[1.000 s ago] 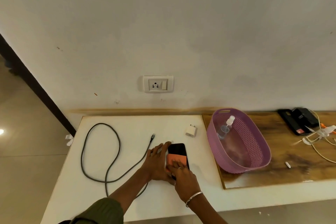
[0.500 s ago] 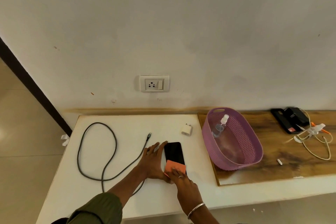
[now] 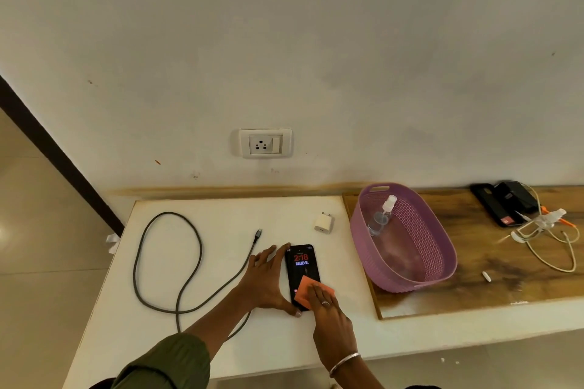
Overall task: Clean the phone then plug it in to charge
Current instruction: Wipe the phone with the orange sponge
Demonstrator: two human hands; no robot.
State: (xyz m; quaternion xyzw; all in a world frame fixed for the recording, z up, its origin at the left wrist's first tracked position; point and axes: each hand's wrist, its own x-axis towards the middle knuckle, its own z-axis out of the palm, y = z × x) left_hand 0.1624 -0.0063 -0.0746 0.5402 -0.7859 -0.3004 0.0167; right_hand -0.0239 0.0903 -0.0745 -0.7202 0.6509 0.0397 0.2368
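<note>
1. Wiping is underway at the near edge of the white table [image 3: 221,341]: the right hand [image 3: 331,322] is laid flat, fingers extended, pressing an orange cloth [image 3: 305,290] onto the lower end of the phone [image 3: 301,268]; the cloth is pinned under the fingertips, not gripped in a fist.
2. The phone is seen flat on the table, screen up and lit, its long axis running away from the person toward the wall.
3. The left hand [image 3: 268,281] is spread open against the phone's left edge, thumb hooked round the near corner, so the handset is braced, not lifted.
4. The cable connector [image 3: 258,233] is found just beyond the left hand's fingertips, so the left hand is judged the nearer one for the plug-in step.
5. Farther back, the white adapter [image 3: 323,222] lies apart from the cable, seemingly unconnected, though its port is too small to read.
6. Farthest, the wall socket [image 3: 264,144] sits empty above the table.
</note>
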